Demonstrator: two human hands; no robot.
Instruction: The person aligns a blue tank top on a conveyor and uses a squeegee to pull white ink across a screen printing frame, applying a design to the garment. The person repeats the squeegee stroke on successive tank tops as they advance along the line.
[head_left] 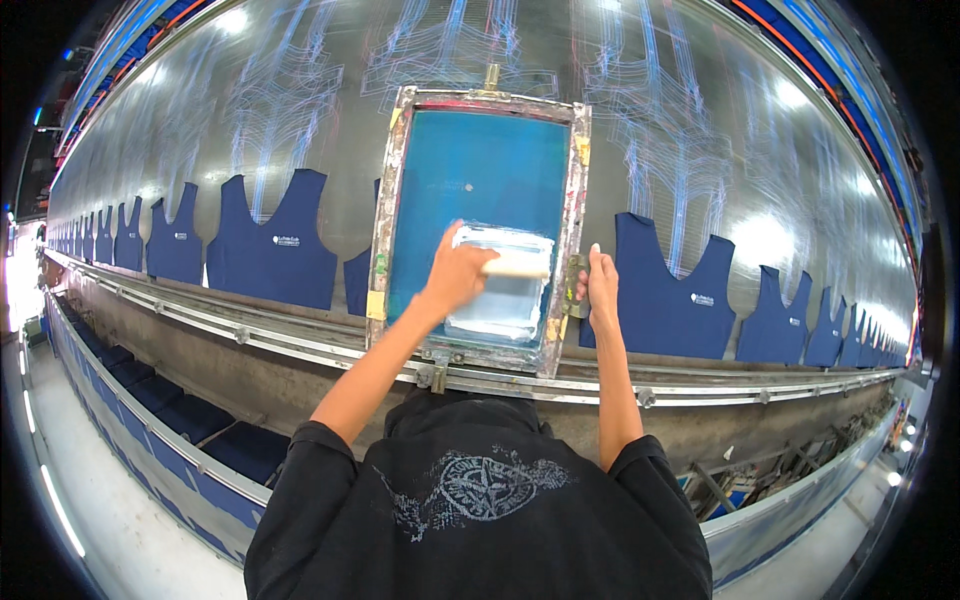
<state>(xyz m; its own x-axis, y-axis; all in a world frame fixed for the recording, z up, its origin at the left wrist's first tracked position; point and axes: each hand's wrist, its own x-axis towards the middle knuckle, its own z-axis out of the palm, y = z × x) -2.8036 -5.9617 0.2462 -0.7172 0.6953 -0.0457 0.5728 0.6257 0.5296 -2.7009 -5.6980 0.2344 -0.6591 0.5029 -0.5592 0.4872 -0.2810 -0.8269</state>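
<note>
A metal-framed printing screen (383, 200) with blue mesh (480, 160) lies on a long glossy table over a navy vest piece. My left hand (455, 275) is shut on the pale handle of a squeegee (518, 264), which rests on a patch of white ink (505, 305) in the lower half of the mesh. My right hand (601, 288) grips the right side bar of the frame, fingers wrapped over its edge. My forearms and black printed shirt fill the lower middle of the view.
Navy vest pieces (275, 248) with small white marks lie in a row along the table (700, 150), more of them to the right (668, 288). A metal rail (250, 338) runs along the table's near edge. A lower shelf (150, 392) holds dark blue fabric.
</note>
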